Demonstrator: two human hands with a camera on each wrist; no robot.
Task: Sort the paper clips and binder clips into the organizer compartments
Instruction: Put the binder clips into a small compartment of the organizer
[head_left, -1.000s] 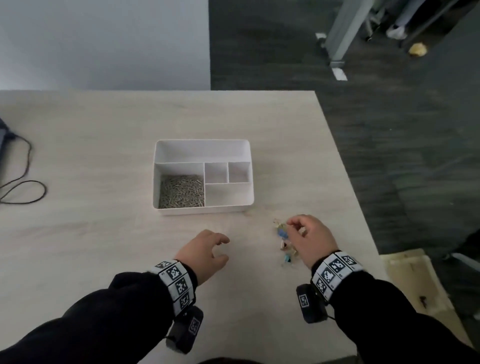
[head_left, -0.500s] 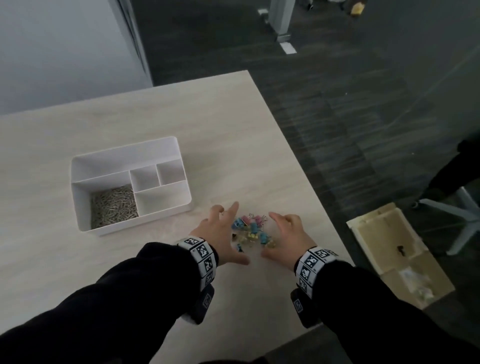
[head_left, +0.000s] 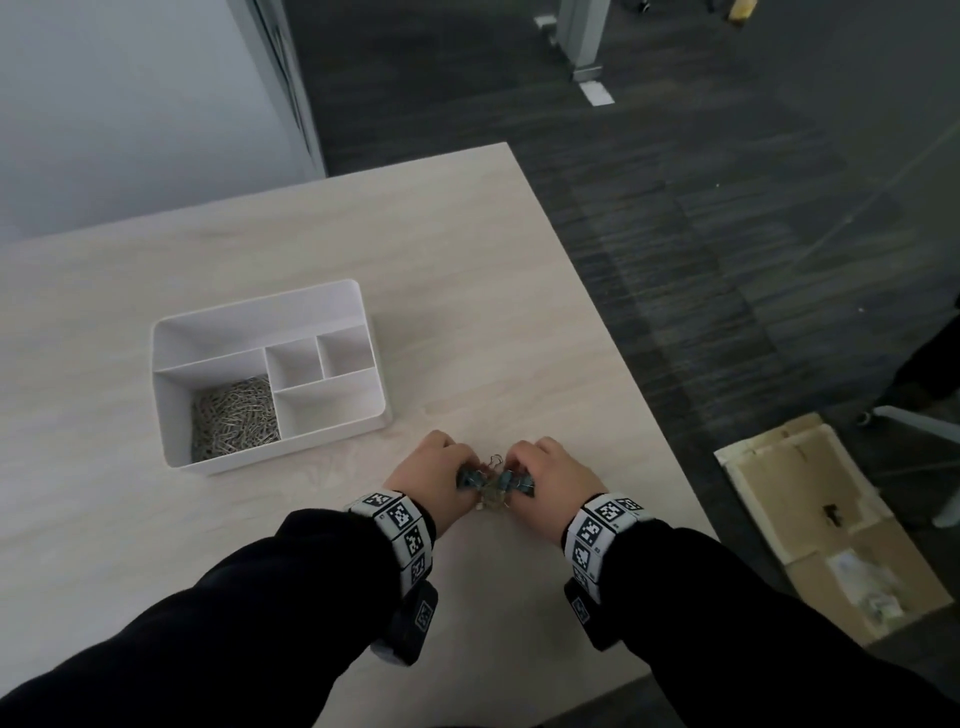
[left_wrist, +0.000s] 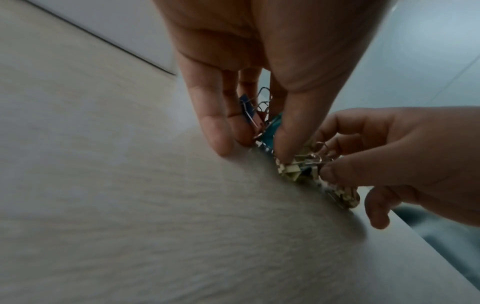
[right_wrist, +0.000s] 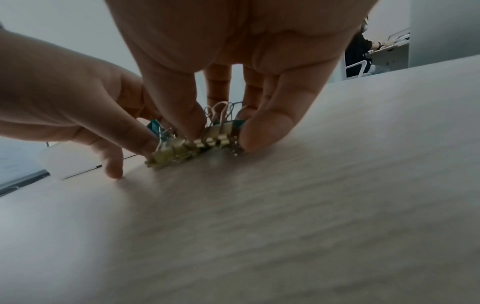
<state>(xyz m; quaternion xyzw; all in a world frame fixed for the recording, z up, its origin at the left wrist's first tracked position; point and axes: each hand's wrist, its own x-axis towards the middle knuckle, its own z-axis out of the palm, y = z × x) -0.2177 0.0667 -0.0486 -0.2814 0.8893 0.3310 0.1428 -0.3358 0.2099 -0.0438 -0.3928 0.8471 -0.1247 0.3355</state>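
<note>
Left hand (head_left: 434, 475) and right hand (head_left: 553, 478) pinch binder clips (head_left: 493, 480) — on table (head_left: 467, 249).

I am working in an office: pale wood desk (head_left: 467, 249), grey carpet tiles (head_left: 727, 234), a swivel chair (right_wrist: 359, 69) behind.

Both arms wear black long sleeves (head_left: 249, 613). Each wrist carries a white band (head_left: 402, 530) of square black-and-white coded markers. Under each band hangs a black camera block (head_left: 410, 623) bearing one small marker.

Dark carpet floor (head_left: 727, 234), pale wall (head_left: 130, 104)
</note>
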